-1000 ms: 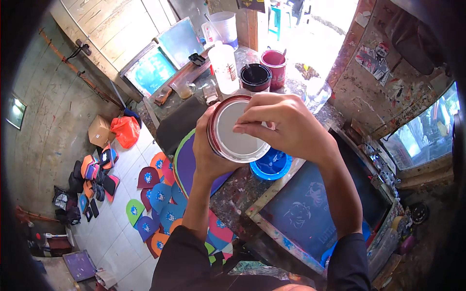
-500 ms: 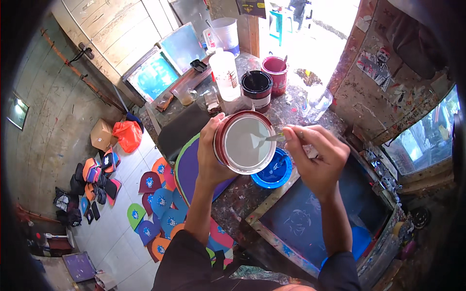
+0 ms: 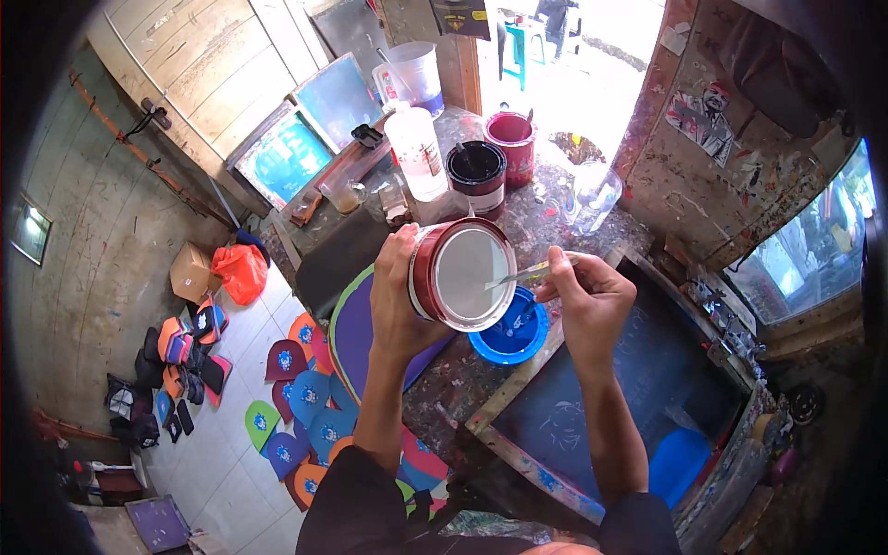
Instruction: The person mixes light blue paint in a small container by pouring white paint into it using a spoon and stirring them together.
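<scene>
Left hand clamped round the side of a dark red can, held tilted above the table, mouth facing the wearer. Right hand apart from the left, thumb and fingers pinching a thin stirrer; its far end lies within the can's mouth.

Labels: dark can on the table has a pale band, markings too small to read. White bottle bears reddish print, illegible at this size. Package at the top edge is dark with yellow marks; upper part cut off. Printing screen shows faint pale line figures and lettering, too dim to make out. Cut-out pieces, left of the table, carry blue printed figures.

Hidden or unclear: the left fingers and palm cover part of the can's side; any label there cannot be judged. Can's interior pale grey; cannot tell whether the stirrer tip touches the contents. Its handle is partly inside the right grip. Blue tub is partly behind the can. Right forearm crosses the screen.
</scene>
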### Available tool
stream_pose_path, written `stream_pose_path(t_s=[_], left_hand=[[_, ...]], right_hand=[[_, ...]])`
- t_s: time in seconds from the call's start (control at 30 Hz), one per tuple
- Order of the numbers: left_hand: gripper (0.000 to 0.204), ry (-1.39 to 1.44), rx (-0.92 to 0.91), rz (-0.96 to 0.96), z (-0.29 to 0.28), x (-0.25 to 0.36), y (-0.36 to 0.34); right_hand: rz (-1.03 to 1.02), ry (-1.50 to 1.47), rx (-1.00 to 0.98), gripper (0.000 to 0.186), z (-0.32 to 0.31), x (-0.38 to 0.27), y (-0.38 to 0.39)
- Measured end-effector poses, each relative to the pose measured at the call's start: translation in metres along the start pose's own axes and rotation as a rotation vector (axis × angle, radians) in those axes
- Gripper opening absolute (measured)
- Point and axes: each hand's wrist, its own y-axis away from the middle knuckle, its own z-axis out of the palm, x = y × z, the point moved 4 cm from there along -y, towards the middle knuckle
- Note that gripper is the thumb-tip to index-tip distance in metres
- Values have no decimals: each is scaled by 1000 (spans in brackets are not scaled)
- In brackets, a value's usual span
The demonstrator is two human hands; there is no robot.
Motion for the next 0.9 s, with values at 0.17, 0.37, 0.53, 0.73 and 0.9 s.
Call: stream_pose_path(t_s=[0.17,0.37,0.53,0.73,0.9], left_hand=[[125,-32,-17,-25,-2,-1,1],[124,-62,-36,-31,-3,-4,2],[125,-135,-46,-38,-10,-7,3],[123,-146,-73,-159,-26,-16,8],[122,-136,-70,-209,-25,-21,12]], right_hand=[[83,-13,30,21,-6,6,-4],[58,-40,54,21,-18,9,-11],[54,-2,88,20,-30,6,-11],[44,46,103,19,-52,-3,-8],[11,111,61,17,-63,-12,-1]])
